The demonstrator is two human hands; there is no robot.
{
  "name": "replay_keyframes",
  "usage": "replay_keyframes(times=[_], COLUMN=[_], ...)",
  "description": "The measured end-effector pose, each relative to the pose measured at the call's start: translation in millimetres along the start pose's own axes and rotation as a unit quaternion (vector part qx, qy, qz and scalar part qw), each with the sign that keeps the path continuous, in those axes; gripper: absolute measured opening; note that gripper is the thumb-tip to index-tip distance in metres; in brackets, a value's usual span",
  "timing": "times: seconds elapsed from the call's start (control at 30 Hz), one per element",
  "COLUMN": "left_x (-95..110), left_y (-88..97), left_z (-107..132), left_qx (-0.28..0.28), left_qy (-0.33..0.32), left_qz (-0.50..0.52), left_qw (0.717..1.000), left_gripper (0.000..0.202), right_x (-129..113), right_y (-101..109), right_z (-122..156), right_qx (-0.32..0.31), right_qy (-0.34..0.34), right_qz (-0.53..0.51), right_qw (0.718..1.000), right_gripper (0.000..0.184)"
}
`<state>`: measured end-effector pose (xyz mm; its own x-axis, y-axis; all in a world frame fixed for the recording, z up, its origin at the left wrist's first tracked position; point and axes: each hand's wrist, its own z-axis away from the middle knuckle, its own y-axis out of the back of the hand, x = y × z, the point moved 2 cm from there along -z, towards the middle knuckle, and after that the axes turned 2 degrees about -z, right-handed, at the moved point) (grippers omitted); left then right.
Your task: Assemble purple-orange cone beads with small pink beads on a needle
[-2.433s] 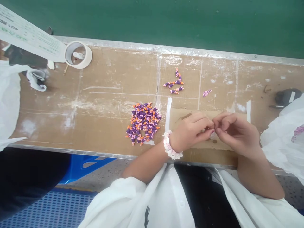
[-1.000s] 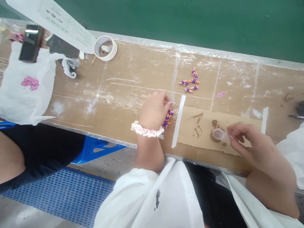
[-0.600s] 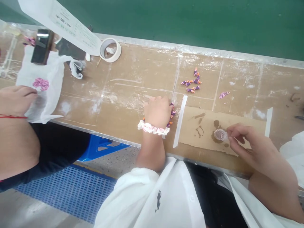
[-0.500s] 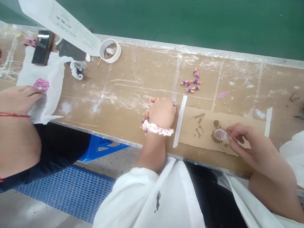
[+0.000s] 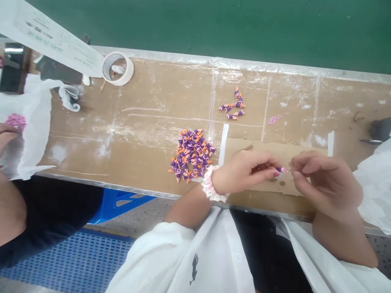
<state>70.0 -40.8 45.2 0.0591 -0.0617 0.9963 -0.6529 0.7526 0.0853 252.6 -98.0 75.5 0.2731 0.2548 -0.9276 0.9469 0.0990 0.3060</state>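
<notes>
Between the thumb and fingers of my left hand (image 5: 240, 173) is a small purple and orange figurine (image 5: 278, 169), its pink end pointing right. My right hand (image 5: 330, 179) is pinched closed just right of it, its fingertips almost at the figurine; what they hold is too small to make out. Both hands are above a cardboard strip (image 5: 305, 148) with dark wet spots, taped at its ends. The small clear cup is mostly hidden behind my left hand. A pile of similar figurines (image 5: 192, 152) lies left of my left wrist.
Several figurines (image 5: 235, 105) lie apart farther back, near a cluster of tiny pink pieces (image 5: 275, 119). A tape roll (image 5: 130, 71) and white paper sheet (image 5: 58, 40) stand at back left. Another person's hand (image 5: 6, 136) touches pink pieces (image 5: 16, 121) on white cloth.
My left hand has moved from the pile to the cardboard with a figurine, uncovering the pile. My right hand has stayed near the cup. The view has shifted right.
</notes>
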Motion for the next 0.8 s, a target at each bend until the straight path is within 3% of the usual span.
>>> replay_keyframes(times=[0.13,0.27,0.4,0.57,0.8], left_x=[-2.0,-2.9,-4.5,-6.8,-7.0], left_y=[-6.6,-6.5,-8.5,-19.8,-28.0], left_z=[-0.4,-2.1,-2.2,-2.3,-4.4], left_qx=[-0.011,-0.040,-0.009,-0.020,-0.044], left_qy=[0.058,0.090,0.104,0.148,0.156], left_qz=[0.069,0.038,0.127,0.337,0.480], left_qw=[0.996,0.994,0.986,0.929,0.862], left_gripper=[0.021,0.018,0.015,0.034,0.030], right_x=[-4.3,-2.9,-2.4,0.2,-6.1], right_y=[-3.4,-9.6,-13.4,-11.8,-7.5], right_z=[-0.3,0.7,-1.9,1.8,5.0], right_qx=[0.053,0.029,0.026,0.064,0.070], right_qy=[0.051,0.005,-0.020,-0.031,0.029], right_qz=[-0.056,-0.136,-0.182,-0.210,-0.068], right_qw=[0.996,0.990,0.983,0.975,0.995], right_gripper=[0.032,0.028,0.024,0.022,0.031])
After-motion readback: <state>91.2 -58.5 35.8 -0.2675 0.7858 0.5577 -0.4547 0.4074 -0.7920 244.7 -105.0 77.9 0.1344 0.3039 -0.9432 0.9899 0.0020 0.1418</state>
